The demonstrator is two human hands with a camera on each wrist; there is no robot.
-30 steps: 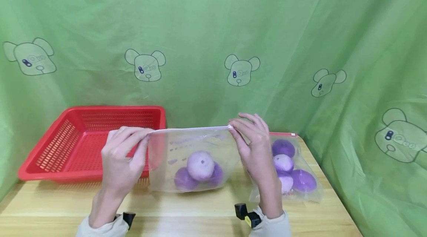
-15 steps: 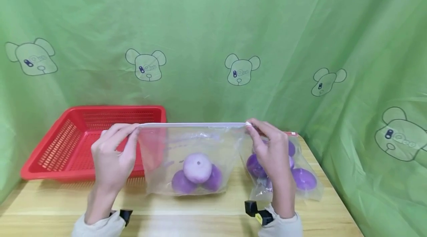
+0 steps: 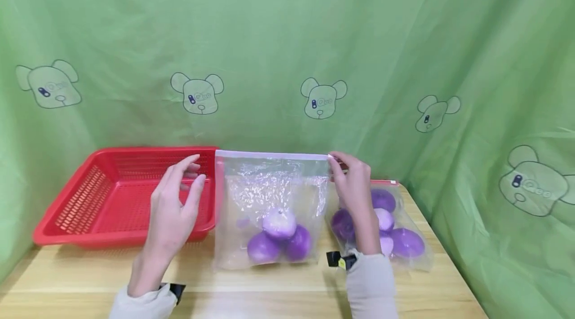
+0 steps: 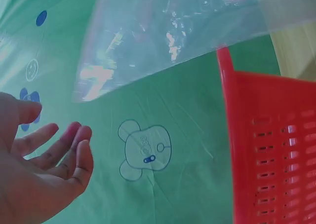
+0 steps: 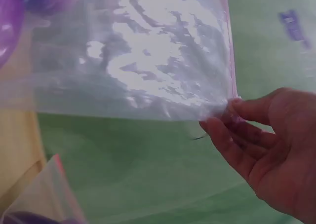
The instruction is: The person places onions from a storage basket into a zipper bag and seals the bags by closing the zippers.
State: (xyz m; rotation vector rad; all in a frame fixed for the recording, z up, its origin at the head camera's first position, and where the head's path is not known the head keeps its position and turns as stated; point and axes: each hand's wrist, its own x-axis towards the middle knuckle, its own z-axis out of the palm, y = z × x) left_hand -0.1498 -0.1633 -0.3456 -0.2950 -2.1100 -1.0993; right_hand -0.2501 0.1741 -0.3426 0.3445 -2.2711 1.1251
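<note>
A clear zip bag (image 3: 271, 186) with a white top strip stands upright in the head view. At its bottom sit round purple, fruit-like pieces (image 3: 264, 247), with a paler lilac one (image 3: 279, 223) on top. My right hand (image 3: 355, 181) pinches the bag's upper right corner at the end of the strip, between thumb and fingertips; the right wrist view shows this grip (image 5: 276, 145). Left of the bag, my left hand (image 3: 172, 209) holds nothing, its thumb and fingers spread apart. In the left wrist view that hand (image 4: 49, 160) is clear of the bag's corner (image 4: 98, 81).
A red perforated basket (image 3: 154, 152) stands at the back left, close beside the bag. On the right lies another zip bag with a red strip (image 3: 382, 182), holding several purple and lilac pieces. A green curtain (image 3: 260, 49) hangs behind the wooden table (image 3: 251, 299).
My left hand has let go of the bag's upper left corner. My right hand first slid right along the strip, then rose slightly; the bag now hangs taller with its front facing me.
</note>
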